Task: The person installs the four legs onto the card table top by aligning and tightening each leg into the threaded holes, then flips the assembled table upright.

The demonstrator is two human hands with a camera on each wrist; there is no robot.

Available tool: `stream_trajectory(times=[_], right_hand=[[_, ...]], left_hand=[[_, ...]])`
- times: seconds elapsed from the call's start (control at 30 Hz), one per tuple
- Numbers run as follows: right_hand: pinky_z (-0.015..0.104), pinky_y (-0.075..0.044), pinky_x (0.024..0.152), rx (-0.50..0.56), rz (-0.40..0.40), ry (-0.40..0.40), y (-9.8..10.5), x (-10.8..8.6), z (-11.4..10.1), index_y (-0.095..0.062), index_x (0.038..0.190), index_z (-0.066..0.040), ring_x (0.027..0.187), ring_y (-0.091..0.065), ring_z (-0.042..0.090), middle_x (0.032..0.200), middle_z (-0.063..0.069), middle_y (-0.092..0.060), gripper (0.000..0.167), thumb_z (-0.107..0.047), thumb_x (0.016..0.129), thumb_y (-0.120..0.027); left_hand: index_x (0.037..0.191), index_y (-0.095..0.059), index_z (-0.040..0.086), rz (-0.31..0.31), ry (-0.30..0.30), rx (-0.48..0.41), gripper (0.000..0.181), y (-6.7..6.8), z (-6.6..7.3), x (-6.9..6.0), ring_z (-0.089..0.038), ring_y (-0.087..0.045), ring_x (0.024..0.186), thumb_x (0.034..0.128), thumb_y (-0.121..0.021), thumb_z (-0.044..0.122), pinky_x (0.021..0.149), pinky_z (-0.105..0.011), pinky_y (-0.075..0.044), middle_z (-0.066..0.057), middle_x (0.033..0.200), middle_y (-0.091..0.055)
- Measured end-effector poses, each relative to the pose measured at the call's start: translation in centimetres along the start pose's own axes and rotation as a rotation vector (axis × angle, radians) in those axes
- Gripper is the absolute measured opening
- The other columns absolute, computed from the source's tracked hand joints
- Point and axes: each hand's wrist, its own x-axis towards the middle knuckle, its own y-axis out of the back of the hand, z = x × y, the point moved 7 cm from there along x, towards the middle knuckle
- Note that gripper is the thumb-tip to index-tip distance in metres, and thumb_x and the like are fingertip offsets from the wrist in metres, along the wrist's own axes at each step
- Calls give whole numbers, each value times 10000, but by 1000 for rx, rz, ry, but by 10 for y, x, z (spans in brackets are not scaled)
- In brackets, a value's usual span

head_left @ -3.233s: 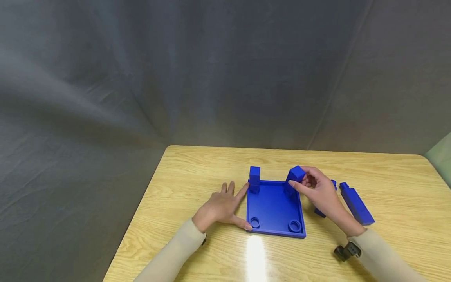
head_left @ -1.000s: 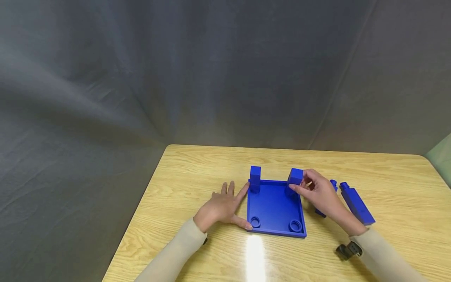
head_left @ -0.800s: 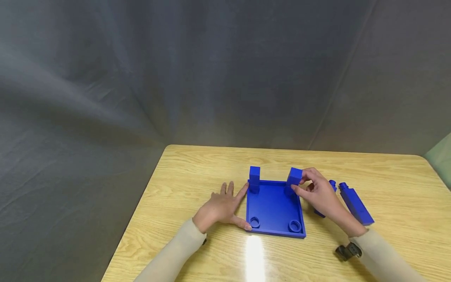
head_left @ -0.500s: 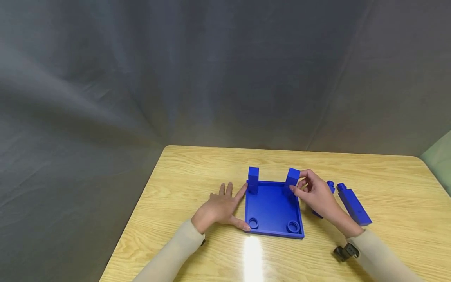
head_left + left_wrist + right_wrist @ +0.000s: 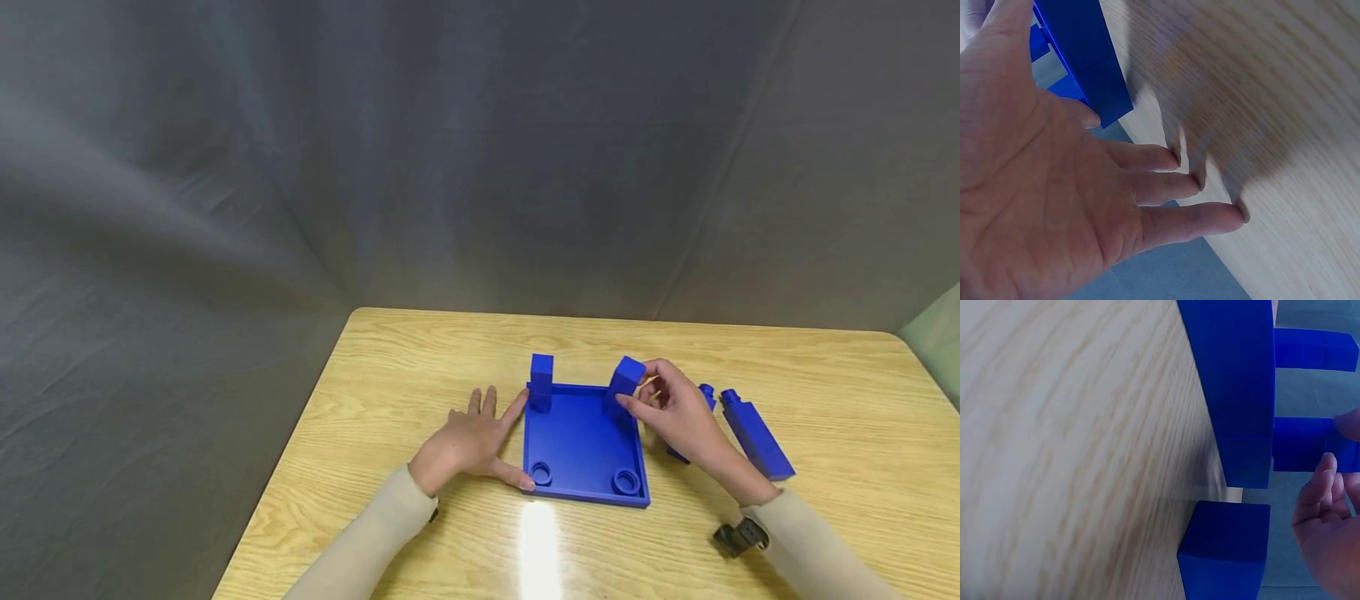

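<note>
A square blue tabletop (image 5: 581,442) with a raised rim lies underside up on the table. Round threaded sockets (image 5: 626,481) show at its two near corners. One blue table leg (image 5: 542,379) stands upright at the far left corner. At the far right corner my right hand (image 5: 678,417) pinches a second blue leg (image 5: 624,382) between thumb and fingers; in the right wrist view this held leg (image 5: 1300,444) meets the tabletop. My left hand (image 5: 468,442) is spread along the tabletop's left edge, thumb at the near corner, with straight fingers in the left wrist view.
Two loose blue legs lie right of the tabletop: one leg (image 5: 757,437) in full view, the other (image 5: 707,393) partly hidden behind my right hand. The wooden table (image 5: 420,358) ends at a dark grey curtain (image 5: 480,167) at the back.
The leg in my right hand has turned back and forth at the far right corner, its top face shifting angle. My right fingers have shifted slightly on it. My left hand stays put.
</note>
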Motion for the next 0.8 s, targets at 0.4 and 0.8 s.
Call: stream_trajectory(times=[0.4, 0.8], right_hand=[[189, -492, 655, -57, 23, 18, -1, 1, 4, -690, 1079, -41, 786, -579, 134, 945, 37, -611, 196, -65, 967, -850], [223, -487, 631, -71, 2, -7, 0, 0, 2, -710, 1194, -40, 736, -593, 153, 920, 38, -656, 252, -83, 981, -839]], left_hand=[[1769, 63, 314, 3, -1, -4, 1401, 1, 0, 0, -539, -168, 1605, 774, -747, 879, 1149, -765, -358, -311, 1766, -121], [1769, 64, 318, 1, 5, 2, 1405, 0, 1, -1, -533, -174, 1606, 769, -746, 882, 1150, -758, -364, -310, 1766, -124]])
